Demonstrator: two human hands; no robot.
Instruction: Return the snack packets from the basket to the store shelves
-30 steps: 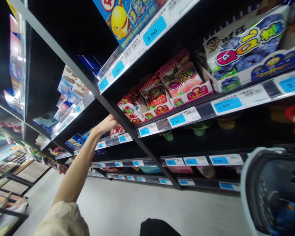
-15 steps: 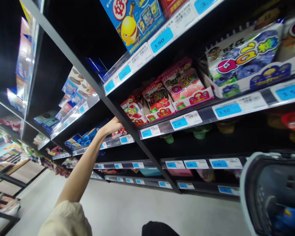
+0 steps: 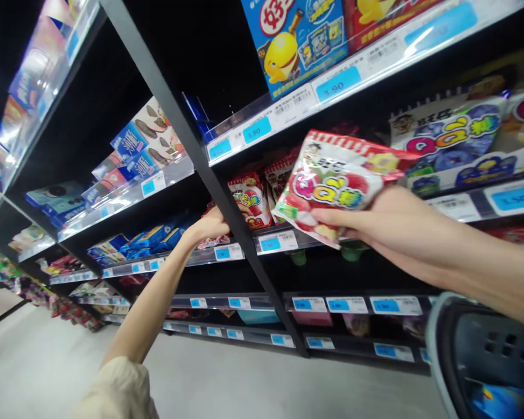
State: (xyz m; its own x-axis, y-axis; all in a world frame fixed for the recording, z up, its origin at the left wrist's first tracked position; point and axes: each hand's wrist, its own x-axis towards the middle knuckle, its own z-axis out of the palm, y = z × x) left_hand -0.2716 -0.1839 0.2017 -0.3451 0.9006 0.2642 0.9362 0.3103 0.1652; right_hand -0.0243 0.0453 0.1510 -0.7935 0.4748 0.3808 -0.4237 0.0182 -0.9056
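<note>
A white and red bag of gummy candy [image 3: 327, 180] is gripped in my right hand [image 3: 388, 215], thumb across its front, held up before the shelf. My left hand [image 3: 213, 224] reaches in at the upright post, which covers most of its fingers. Some fingertips show past the post, against a gummy bag [image 3: 250, 201] standing on the shelf. Whether they grip it I cannot make out. More red gummy bags [image 3: 279, 174] stand beside that one, partly behind the bag in my right hand.
A dark metal post [image 3: 240, 233] divides the shelving. A blueberry gummy bag [image 3: 454, 131] sits in its display box at right. Blue snack boxes [image 3: 305, 46] stand on the shelf above. At lower right is a grey basket [image 3: 439, 349] with a blue packet [image 3: 502, 401] inside.
My right hand has come into view from the right, holding a gummy bag. My left hand stays at the post. The view has shifted slightly.
</note>
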